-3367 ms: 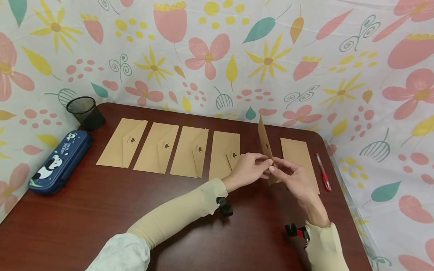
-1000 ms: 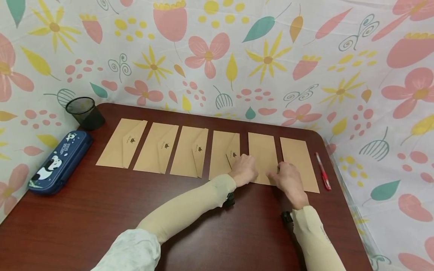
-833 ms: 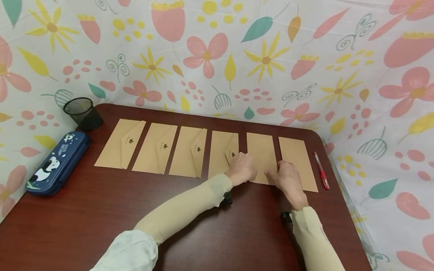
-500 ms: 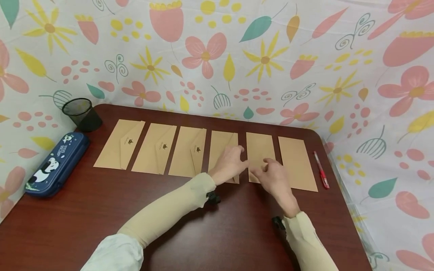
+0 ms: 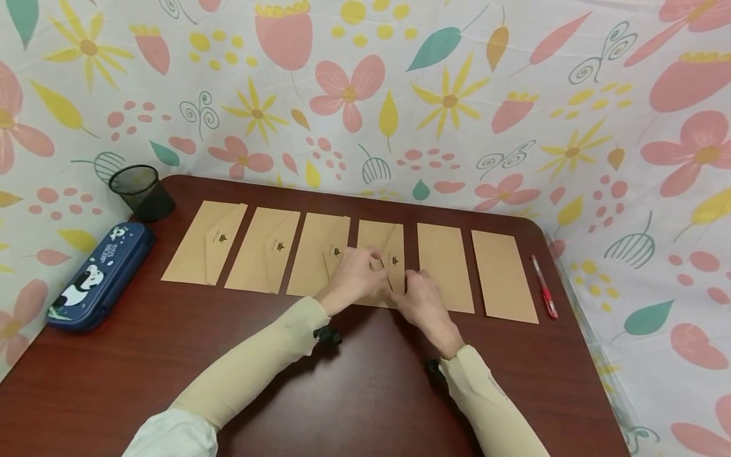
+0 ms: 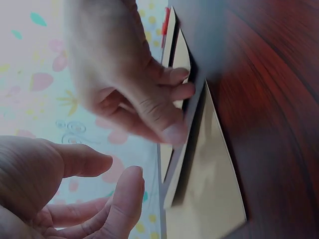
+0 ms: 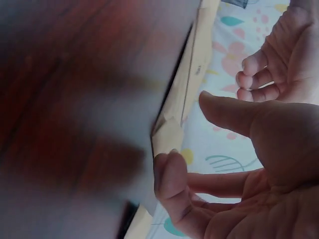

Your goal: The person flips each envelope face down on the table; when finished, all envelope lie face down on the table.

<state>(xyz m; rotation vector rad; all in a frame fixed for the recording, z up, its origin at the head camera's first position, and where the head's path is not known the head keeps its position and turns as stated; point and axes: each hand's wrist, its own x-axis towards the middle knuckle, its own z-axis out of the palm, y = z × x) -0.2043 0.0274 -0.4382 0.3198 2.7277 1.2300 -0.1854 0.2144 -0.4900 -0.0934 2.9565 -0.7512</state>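
Six brown paper envelopes lie in a row on the table. My left hand (image 5: 355, 274) hovers over the third envelope (image 5: 311, 254) and the left edge of the fourth envelope (image 5: 384, 235), thumb and fingers apart with nothing between them in the left wrist view. Near the lower right corner of the fourth envelope is my right hand (image 5: 425, 308), its fingertips close to the edge; in the right wrist view its thumb and fingers (image 7: 172, 174) are spread. The fourth envelope shows its pointed flap and a small crown print. Plain side up lies the fifth envelope (image 5: 442, 254).
Flap-side-up envelopes include the first envelope (image 5: 194, 247) and second envelope (image 5: 251, 254). The sixth envelope (image 5: 505, 273) is plain, beside a red pen (image 5: 544, 285). A blue panda pencil case (image 5: 99, 276) and black mesh pen holder (image 5: 145, 193) stand left on the dark table (image 5: 342, 393).
The fifth envelope, held upright between both hands earlier, now lies flat, plain side up. Both hands have let it go and moved left to the fourth envelope.
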